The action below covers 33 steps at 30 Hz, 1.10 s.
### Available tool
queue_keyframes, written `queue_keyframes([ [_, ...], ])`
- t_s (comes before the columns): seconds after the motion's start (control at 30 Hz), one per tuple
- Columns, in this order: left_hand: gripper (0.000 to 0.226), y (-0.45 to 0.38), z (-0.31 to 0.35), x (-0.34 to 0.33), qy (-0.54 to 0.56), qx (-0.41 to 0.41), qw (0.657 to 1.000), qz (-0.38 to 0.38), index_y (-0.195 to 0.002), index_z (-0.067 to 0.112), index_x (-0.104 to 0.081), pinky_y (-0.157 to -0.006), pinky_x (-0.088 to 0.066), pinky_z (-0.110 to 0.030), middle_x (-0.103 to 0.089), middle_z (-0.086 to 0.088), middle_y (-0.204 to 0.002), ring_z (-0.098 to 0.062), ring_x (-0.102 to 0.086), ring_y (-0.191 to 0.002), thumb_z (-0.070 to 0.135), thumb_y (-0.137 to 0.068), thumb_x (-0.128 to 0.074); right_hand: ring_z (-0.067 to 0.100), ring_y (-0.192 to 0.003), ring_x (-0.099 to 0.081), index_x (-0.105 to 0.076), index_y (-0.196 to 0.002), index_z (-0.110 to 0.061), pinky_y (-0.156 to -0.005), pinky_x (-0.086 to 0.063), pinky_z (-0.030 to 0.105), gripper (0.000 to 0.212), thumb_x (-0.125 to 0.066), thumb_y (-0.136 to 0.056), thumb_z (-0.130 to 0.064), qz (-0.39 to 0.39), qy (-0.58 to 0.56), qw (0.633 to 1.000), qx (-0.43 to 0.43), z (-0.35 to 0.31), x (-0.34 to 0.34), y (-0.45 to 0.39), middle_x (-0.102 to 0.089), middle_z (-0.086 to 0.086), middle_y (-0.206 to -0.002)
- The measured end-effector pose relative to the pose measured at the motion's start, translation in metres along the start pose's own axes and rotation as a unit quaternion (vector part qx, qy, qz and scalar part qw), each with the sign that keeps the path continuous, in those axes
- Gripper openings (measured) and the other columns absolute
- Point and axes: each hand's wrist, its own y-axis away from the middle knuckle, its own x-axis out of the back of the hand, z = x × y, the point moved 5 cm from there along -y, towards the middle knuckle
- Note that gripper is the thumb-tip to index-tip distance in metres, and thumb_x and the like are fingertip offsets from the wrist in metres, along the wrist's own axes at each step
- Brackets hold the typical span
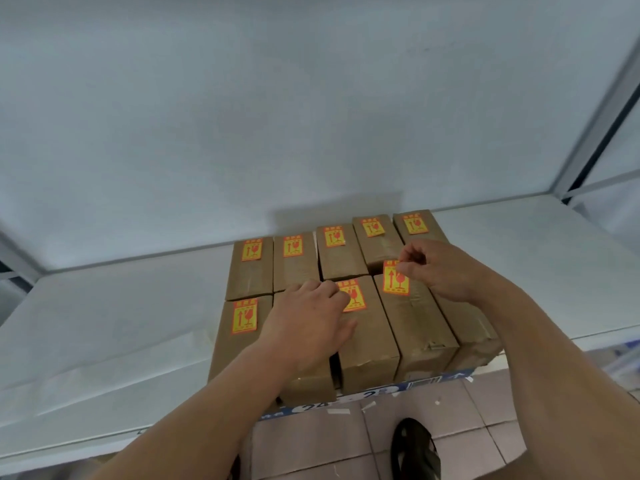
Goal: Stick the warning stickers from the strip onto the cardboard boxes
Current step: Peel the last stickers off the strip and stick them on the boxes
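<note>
My right hand point(440, 268) had its fingers curled in, thumb and forefinger pinching the top edge of a warning sticker point(397, 278), yellow with red marks, which lay on the far end of the fourth box point(414, 327) in the near row. My left hand point(310, 318) lay palm down with its fingers nearly straight and together, holding nothing, the fingertips pressing on the left part of another sticker point(354, 295) on the third near box point(367, 344); the hand also hid most of the second near box point(308, 384). The first near box point(235, 334) carried its own sticker point(244, 316), flat on top. Behind them stood the far row of five cardboard boxes point(341, 252), close side by side, each with one sticker at its far end. A fifth near box point(467, 323) sat just right of my right wrist, its top mostly covered by my arm. All the boxes were shut and taped, so I could not tell what was in them. They stood on a white shelf point(104, 323) against a pale wall. I could not see the sticker strip.
</note>
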Motion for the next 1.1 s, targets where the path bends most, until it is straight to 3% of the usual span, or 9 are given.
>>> queue_keyframes([
  [0.27,0.044,-0.023,0.024,-0.013,-0.009,-0.031,0.999,-0.037,-0.128,0.027,-0.051,-0.098,-0.037,-0.036,-0.053,0.004,-0.130,-0.017,-0.046,-0.120,0.052,-0.096,-0.033,0.010,-0.080,-0.055,-0.059,-0.094,-0.021,-0.066,-0.039,0.022,0.005,-0.063,-0.092,-0.025,-0.040,-0.015,0.999,-0.013,0.029,-0.003,-0.015,-0.060,-0.006,-0.088],
  [0.53,0.060,-0.035,0.042,-0.025,-0.008,-0.043,0.997,-0.070,-0.137,0.027,-0.044,-0.112,-0.021,-0.041,-0.043,0.002,-0.142,-0.020,-0.030,-0.135,0.065,-0.093,-0.028,0.012,-0.086,-0.059,-0.062,-0.092,-0.027,-0.075,-0.046,0.027,0.002,-0.063,-0.092,-0.029,-0.068,0.011,0.998,0.001,0.037,-0.012,-0.021,-0.063,-0.007,-0.091],
  [0.93,0.063,-0.035,0.046,-0.030,-0.017,-0.046,0.995,-0.083,-0.135,0.026,-0.047,-0.111,-0.022,-0.043,-0.044,0.001,-0.140,-0.021,-0.030,-0.134,0.068,-0.092,-0.026,0.007,-0.081,-0.055,-0.061,-0.090,-0.030,-0.072,-0.043,0.025,0.005,-0.066,-0.090,-0.028,-0.052,0.026,0.998,0.011,0.039,-0.017,-0.026,-0.059,-0.011,-0.087],
  [1.1,0.063,-0.035,0.047,-0.030,-0.017,-0.047,0.995,-0.087,-0.137,0.027,-0.045,-0.112,-0.021,-0.043,-0.042,0.002,-0.142,-0.020,-0.028,-0.135,0.067,-0.092,-0.026,0.006,-0.089,-0.053,-0.059,-0.094,-0.034,-0.074,-0.043,0.026,0.008,-0.065,-0.089,-0.034,-0.058,0.065,0.996,-0.001,0.041,-0.021,-0.026,-0.057,-0.014,-0.094],
])
